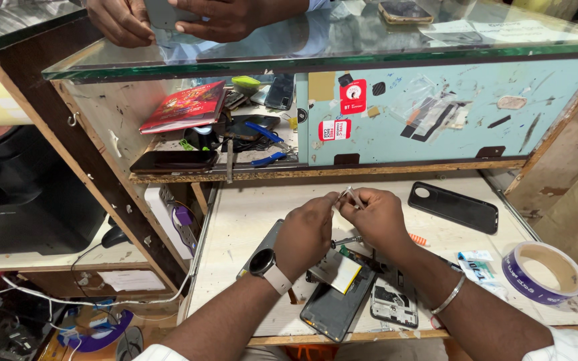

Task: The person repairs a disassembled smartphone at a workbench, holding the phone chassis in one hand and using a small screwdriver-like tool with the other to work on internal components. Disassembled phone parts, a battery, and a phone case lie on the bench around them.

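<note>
Opened phone (342, 294) lay on the workbench (249, 214) beneath both hands; left hand (306, 230) and right hand (377, 217) met fingertip to fingertip, pinched together on a small clear strip (350, 194); black case (453, 206) lay well apart.

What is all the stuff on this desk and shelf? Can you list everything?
opened phone: one, dark, worktable front, under the hands
phone back cover: one, black, worktable right
tape roll: one, purple and white, far right
booklet: one, red, leaning in the shelf
dark phone: one, black, shelf front edge
phone on glass: one, dark, counter top
another person's hands: two, on the glass counter
left hand: one, wrist with watch, pinching a small thin part
right hand: one, wrist with bangle, pinching the same part
</note>
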{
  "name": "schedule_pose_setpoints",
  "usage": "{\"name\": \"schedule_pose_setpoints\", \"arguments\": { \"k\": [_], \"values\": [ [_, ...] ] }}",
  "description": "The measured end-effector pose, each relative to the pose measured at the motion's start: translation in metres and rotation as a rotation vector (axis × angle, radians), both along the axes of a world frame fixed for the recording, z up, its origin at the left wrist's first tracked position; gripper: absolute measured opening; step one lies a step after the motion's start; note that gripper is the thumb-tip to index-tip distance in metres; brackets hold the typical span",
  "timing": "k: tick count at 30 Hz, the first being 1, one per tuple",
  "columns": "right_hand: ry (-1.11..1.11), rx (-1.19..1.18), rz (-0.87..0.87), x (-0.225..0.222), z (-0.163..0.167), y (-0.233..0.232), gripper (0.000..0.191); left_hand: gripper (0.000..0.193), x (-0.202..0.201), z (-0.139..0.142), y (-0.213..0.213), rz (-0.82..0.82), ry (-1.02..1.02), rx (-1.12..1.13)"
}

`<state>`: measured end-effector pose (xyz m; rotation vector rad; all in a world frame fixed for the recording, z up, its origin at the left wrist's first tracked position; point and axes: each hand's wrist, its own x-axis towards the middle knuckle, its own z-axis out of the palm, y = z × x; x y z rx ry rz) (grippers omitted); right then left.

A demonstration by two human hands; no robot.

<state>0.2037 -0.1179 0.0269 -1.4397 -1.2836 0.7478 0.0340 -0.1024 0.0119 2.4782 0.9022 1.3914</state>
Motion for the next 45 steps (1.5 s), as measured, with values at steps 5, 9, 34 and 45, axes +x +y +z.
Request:
{"name": "schedule_pose_setpoints", "arguments": {
  "k": [5, 9, 34, 45],
  "values": [
    [0.038, 0.029, 0.037, 0.005, -0.007, 0.003, 0.011, 0.033, -0.002, 0.001, 0.001, -0.014, 0.026, 0.006],
    [0.074, 0.113, 0.105, 0.009, -0.015, 0.009, 0.013, 0.033, -0.002, 0.001, 0.001, -0.006, 0.076, 0.0],
    [-0.01, 0.273, 0.051, -0.007, -0.006, -0.001, 0.019, 0.009, 0.014, 0.004, -0.01, 0.149, -0.098, -0.038],
    [-0.154, 0.311, 0.018, -0.004, -0.012, 0.002, 0.01, 0.01, 0.009, 0.002, 0.005, 0.195, -0.212, -0.084]
  ]
}}
